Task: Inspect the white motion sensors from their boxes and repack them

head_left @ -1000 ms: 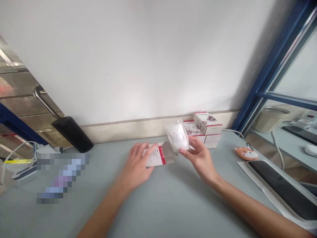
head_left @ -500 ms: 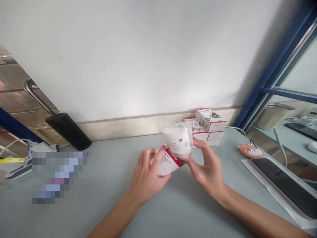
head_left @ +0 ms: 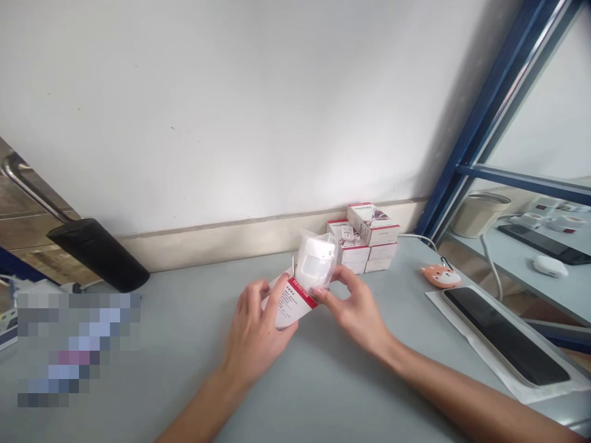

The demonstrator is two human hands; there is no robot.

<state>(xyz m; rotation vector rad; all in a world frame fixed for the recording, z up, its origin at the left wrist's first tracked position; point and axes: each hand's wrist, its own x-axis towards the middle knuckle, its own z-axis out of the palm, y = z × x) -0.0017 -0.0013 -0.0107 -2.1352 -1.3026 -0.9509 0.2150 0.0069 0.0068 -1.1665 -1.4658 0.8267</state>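
Observation:
My left hand grips a small white cardboard box with a red band reading "DETECTOR", held tilted over the grey table. Between the thumb and fingers of my right hand is a white detector in a clear plastic bag. It stands at the box's upper end, its lower part at the opening; how far it reaches inside is hidden. Behind my right hand, several similar red-and-white boxes are stacked against the wall.
A black padded armrest juts in at the left, near a pixelated patch. At the right lie an orange animal-faced case and a black-screened phone on white paper. A blue-framed mirror borders the right side.
The bagged detector has turned, and its windowed face now shows. It has come down closer to the box opening. The view has shifted a little to the right.

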